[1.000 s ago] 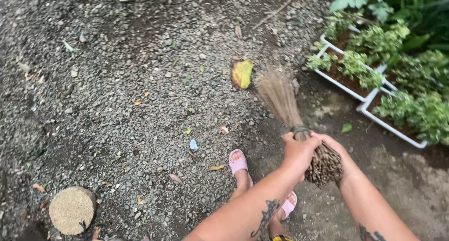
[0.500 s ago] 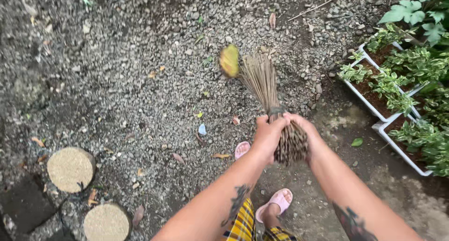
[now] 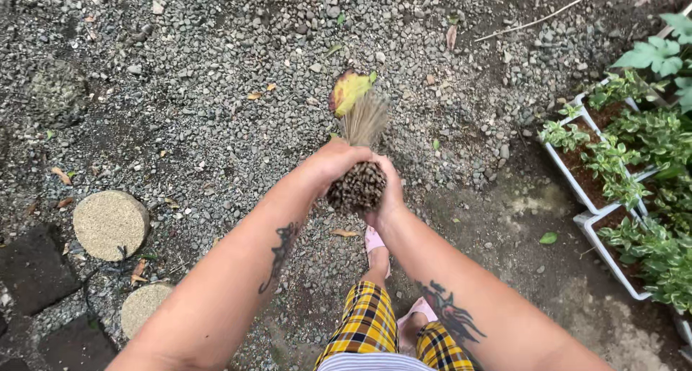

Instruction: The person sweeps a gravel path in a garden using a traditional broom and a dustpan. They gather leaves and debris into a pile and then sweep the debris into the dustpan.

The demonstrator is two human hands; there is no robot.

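On my far left two round stepping stones (image 3: 110, 224) sat sunk in the gravel (image 3: 216, 90), well apart from the work; my left hand (image 3: 337, 162) was clamped on the butt of the stick broom (image 3: 358, 185), my right hand (image 3: 389, 198) wrapped tight on it just beside; the bristles pointed away from me, touching a big yellow leaf (image 3: 349, 91). I judged short, light flicks best, so leaves moved and stones stayed; small dry leaves lay scattered about; right of me white planters (image 3: 580, 191) of green plants crowded the edge, likely to snag a wide stroke.
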